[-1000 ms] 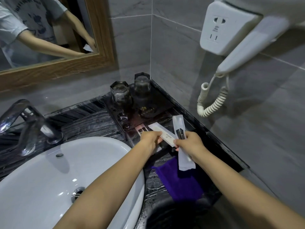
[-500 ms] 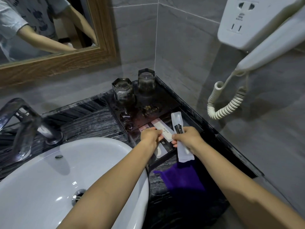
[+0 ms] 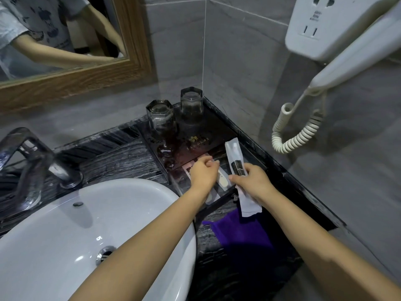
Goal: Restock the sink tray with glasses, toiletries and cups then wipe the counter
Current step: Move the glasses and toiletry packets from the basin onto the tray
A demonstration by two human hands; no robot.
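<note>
A dark tray (image 3: 219,129) sits in the counter's back right corner. Two upturned glasses stand at its rear, one (image 3: 161,120) left, one (image 3: 192,105) by the wall. My left hand (image 3: 202,172) is low over the tray's front part, fingers pinched on a flat white sachet (image 3: 223,181) that lies among other small packets (image 3: 189,167). My right hand (image 3: 252,182) grips a long clear packet with a dark comb inside (image 3: 236,164), held just above the tray's right side.
A purple cloth (image 3: 240,233) lies on the dark marble counter (image 3: 117,161) in front of the tray. A white basin (image 3: 65,235) and chrome tap (image 3: 30,157) are to the left. A wall hairdryer with coiled cord (image 3: 297,131) hangs on the right; a framed mirror (image 3: 76,79) is behind.
Both hands have moved slightly forward and down over the tray. The white sachet has dropped from a raised tilt to lie nearly flat among the packets under my left hand.
</note>
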